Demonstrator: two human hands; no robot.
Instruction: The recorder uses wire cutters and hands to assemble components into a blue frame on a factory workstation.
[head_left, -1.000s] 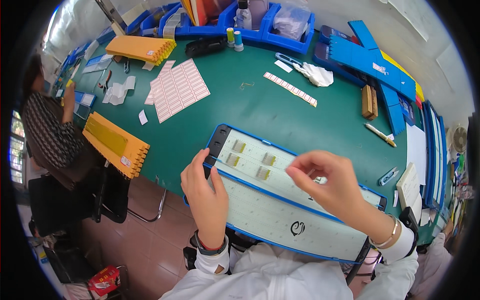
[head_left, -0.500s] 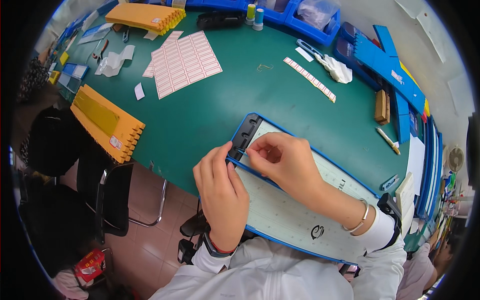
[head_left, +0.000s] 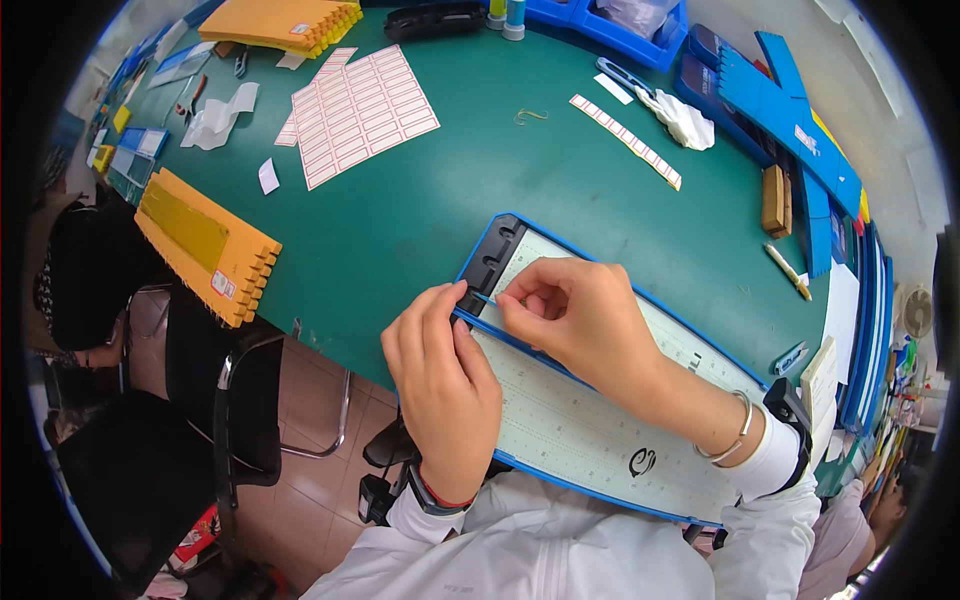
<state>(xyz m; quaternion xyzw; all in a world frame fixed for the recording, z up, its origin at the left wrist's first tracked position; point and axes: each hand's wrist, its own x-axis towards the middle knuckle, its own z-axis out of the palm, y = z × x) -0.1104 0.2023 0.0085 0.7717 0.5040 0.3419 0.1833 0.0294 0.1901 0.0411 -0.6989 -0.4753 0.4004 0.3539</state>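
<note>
A long, flat, blue-rimmed case (head_left: 620,425) with a pale printed face lies slanted at the table's near edge. A black slotted strip (head_left: 490,260) crosses its far left end. My left hand (head_left: 442,385) is closed at that end, index fingertip at the black strip and thumb on the rim; its other fingertips are hidden. Just to the right, my right hand (head_left: 575,312) is closed in a pinch over the case. A thin blue sliver (head_left: 484,298) sticks out from its fingertips toward the black strip; the rest of it is covered by the fingers.
On the green table (head_left: 480,165) lie label sheets (head_left: 365,115), a label strip (head_left: 628,143), a crumpled tissue (head_left: 680,120) and a pen (head_left: 788,271). Orange notched boards (head_left: 210,250) overhang the left edge. Blue boards (head_left: 790,135) stand at the right. A black chair (head_left: 225,400) stands left.
The view has shifted slightly. Both hands keep nearly the same pose at the case. At the left, the dark-clothed person has moved away, showing more of the chairs.
</note>
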